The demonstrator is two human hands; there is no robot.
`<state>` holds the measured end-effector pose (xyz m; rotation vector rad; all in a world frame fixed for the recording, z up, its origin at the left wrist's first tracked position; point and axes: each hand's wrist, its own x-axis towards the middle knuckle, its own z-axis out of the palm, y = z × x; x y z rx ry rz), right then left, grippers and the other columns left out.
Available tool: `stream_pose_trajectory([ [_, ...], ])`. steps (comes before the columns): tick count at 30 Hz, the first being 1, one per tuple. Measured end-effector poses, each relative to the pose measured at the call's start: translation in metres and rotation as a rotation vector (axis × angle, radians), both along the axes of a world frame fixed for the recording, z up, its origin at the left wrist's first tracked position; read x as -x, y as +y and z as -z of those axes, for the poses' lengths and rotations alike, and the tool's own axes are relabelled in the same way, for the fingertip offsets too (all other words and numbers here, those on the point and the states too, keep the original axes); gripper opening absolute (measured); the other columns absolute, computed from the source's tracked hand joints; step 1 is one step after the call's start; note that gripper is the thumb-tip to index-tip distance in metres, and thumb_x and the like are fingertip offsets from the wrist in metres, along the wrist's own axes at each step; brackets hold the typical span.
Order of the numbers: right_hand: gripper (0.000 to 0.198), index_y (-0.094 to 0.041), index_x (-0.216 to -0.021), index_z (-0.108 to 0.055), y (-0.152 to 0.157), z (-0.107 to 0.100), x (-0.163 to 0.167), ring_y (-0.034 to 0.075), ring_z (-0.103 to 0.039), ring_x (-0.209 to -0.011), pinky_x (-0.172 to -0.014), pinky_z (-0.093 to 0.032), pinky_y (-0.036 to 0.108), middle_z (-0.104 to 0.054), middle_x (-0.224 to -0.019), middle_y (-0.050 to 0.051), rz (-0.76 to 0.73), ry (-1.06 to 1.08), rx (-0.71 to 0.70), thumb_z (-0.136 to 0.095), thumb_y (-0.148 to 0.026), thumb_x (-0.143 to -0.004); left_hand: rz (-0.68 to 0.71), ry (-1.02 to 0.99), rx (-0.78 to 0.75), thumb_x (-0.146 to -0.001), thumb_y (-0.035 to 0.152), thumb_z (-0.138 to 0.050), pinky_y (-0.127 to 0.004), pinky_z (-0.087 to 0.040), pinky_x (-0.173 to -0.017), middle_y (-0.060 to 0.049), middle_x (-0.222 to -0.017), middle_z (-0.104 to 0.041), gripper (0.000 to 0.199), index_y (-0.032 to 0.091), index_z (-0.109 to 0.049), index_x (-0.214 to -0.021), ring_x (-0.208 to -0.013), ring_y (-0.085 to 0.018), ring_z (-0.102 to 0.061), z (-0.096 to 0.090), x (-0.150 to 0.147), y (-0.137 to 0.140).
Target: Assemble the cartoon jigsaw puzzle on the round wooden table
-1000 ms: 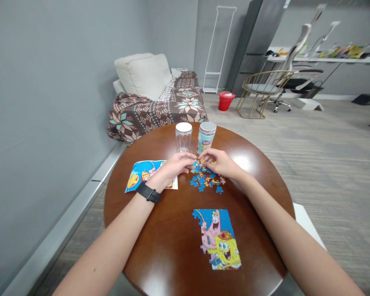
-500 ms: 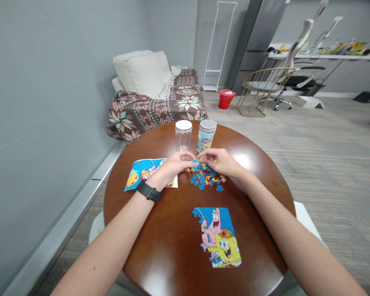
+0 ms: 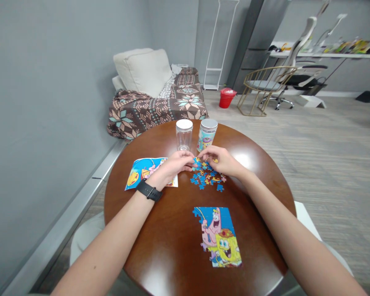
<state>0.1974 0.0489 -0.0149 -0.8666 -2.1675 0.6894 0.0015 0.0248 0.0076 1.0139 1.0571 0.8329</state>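
Note:
A pile of loose jigsaw pieces, mostly blue with some yellow and red, lies on the round brown table. My left hand rests at the pile's left edge, fingers stretched out and fingertips by blue pieces. From the right, my right hand reaches over the pile's far side, index finger extended and the others bent, touching pieces. No piece shows clearly in either hand. Nearer to me lies a partly joined puzzle with a pink and a yellow cartoon figure; its left edge is jagged. A printed picture sheet lies partly under my left forearm.
Behind my hands stand a clear jar with a white lid and a printed jar with a silver lid. Beyond the table are a covered sofa, a red bin and a gold-framed chair.
My right hand has shifted slightly, its fingertips a little farther from my left hand. My left hand stays nearly still at the pile. The joined puzzle and jars have not moved.

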Motion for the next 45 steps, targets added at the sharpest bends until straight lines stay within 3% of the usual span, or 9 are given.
stream_pose_trajectory([
  [17,0.031,-0.017,-0.093,-0.067,-0.0016,-0.0037,0.0006,0.016,-0.059,-0.078,-0.071,-0.051,0.030,-0.060,-0.086,0.005,-0.018,-0.012,-0.017,-0.050,-0.004,-0.071,-0.018,-0.024,0.030,-0.077,0.004,-0.059,-0.020,-0.048,-0.062,-0.001,-0.067,-0.063,0.009,0.012,-0.060,-0.076,-0.066,-0.010,-0.064,-0.0007,-0.0007,-0.0004],
  [27,0.047,-0.018,-0.102,-0.064,-0.0010,-0.0026,0.0002,0.015,-0.061,-0.076,-0.073,-0.053,0.030,-0.059,-0.087,0.004,-0.077,0.027,0.031,-0.044,0.001,-0.063,-0.014,-0.038,0.020,-0.079,0.008,-0.063,-0.021,-0.048,-0.063,-0.003,-0.070,-0.065,0.006,0.012,-0.061,-0.076,-0.067,-0.011,-0.065,0.0031,0.0004,0.0016],
  [35,0.041,-0.016,-0.099,-0.063,-0.0001,0.0018,0.0003,0.017,-0.066,-0.084,-0.079,-0.056,0.033,-0.063,-0.095,0.006,-0.043,0.102,0.133,-0.046,-0.001,-0.066,-0.001,-0.063,0.013,-0.077,0.014,-0.070,-0.020,-0.048,-0.062,-0.002,-0.070,-0.064,0.009,0.011,-0.062,-0.076,-0.067,-0.010,-0.064,0.0063,0.0015,0.0033],
  [39,0.031,-0.017,-0.098,-0.063,0.0006,0.0046,0.0026,0.017,-0.068,-0.090,-0.082,-0.057,0.032,-0.068,-0.093,0.006,-0.024,0.130,0.262,-0.052,-0.006,-0.072,0.004,-0.035,0.018,-0.080,0.011,-0.064,-0.020,-0.049,-0.064,-0.004,-0.072,-0.066,0.003,0.011,-0.062,-0.079,-0.067,-0.010,-0.065,0.0034,0.0013,0.0016],
  [42,0.023,-0.017,-0.098,-0.064,0.0016,0.0049,0.0032,0.015,-0.070,-0.085,-0.081,-0.058,0.031,-0.071,-0.093,0.006,-0.019,0.134,0.324,-0.058,-0.012,-0.076,-0.009,-0.033,0.021,-0.079,0.008,-0.063,-0.021,-0.050,-0.065,-0.003,-0.071,-0.066,0.003,0.011,-0.062,-0.079,-0.067,-0.010,-0.064,0.0005,0.0005,0.0001],
  [45,0.021,-0.016,-0.097,-0.064,0.0022,0.0043,0.0032,0.015,-0.069,-0.080,-0.080,-0.058,0.031,-0.071,-0.090,0.006,-0.003,0.116,0.300,-0.058,-0.014,-0.077,-0.020,-0.054,0.020,-0.078,0.005,-0.061,-0.022,-0.050,-0.066,-0.003,-0.072,-0.066,0.006,0.011,-0.063,-0.079,-0.069,-0.010,-0.065,-0.0004,-0.0003,-0.0004],
])
